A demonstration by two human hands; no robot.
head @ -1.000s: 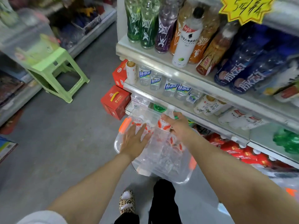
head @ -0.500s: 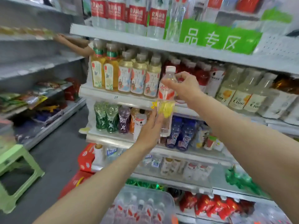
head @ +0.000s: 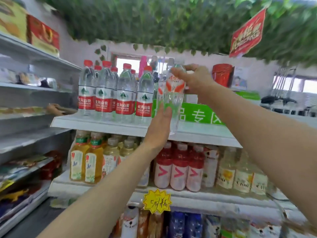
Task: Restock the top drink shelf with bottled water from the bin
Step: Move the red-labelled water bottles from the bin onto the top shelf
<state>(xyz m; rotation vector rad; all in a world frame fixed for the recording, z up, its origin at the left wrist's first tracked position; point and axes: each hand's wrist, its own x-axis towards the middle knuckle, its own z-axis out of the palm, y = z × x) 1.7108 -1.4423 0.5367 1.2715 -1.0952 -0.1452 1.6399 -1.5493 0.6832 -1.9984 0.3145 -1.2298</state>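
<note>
At the front edge of the top shelf (head: 103, 125), the person is placing one water bottle (head: 173, 100), just right of the red-label bottles (head: 120, 98) and in front of the green sign (head: 199, 115). The right hand (head: 197, 79) is doing the holding, with its grip curled round the bottle's shoulder and upper label. The left hand (head: 158, 129) is lying flat-fingered against the lower body, grip spread, steadying rather than clamping. The bottle is standing close to upright with its base level with the shelf lip (can't tell whether it is touching down or hovering).

My read: placement is midway and the bottle is not released.

To do it well:
- Lift the base clear of the lip.
- Push it back so it is sitting beside the row, not on the edge.
- Guide the base with the left hand so it isn't knocking the neighbouring bottle.
- Let go at the top only once the base is resting flat.

The bin isn't showing in this view.
</note>
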